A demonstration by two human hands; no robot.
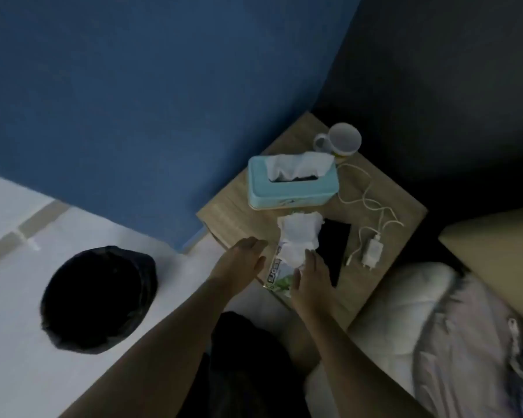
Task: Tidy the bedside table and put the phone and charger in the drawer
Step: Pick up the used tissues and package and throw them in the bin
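Bedside table (233, 218): wooden top, set in the corner between the blue wall and the bed.
Left hand (242, 260): fingers spread and loose, palm turned inward, grasping nothing; it hovers over the table's near-left edge, just beside the packet.
Right hand (311, 277): fingers rest on the crumpled tissue and the packet under it; whether it has closed on them cannot be told.
Crumpled tissue (299, 233): white wad lying on the packet, at 6 o'clock from the tissue box.
Packet (277, 274): printed wrapper, green and white, overhanging the table's front edge.
Phone (334, 239): dark slab flat on the table, at 3 o'clock from the tissue, partly hidden by it.
Charger (373, 249): white plug at 3 o'clock from the phone, its cable (366, 200) looping toward 12 o'clock.
Tissue box (293, 184): teal, a sheet standing out of the slot.
Mug (343, 141): white, at the far corner.
Waste bin (98, 298): black-lined, on the floor at 9 o'clock from the table.
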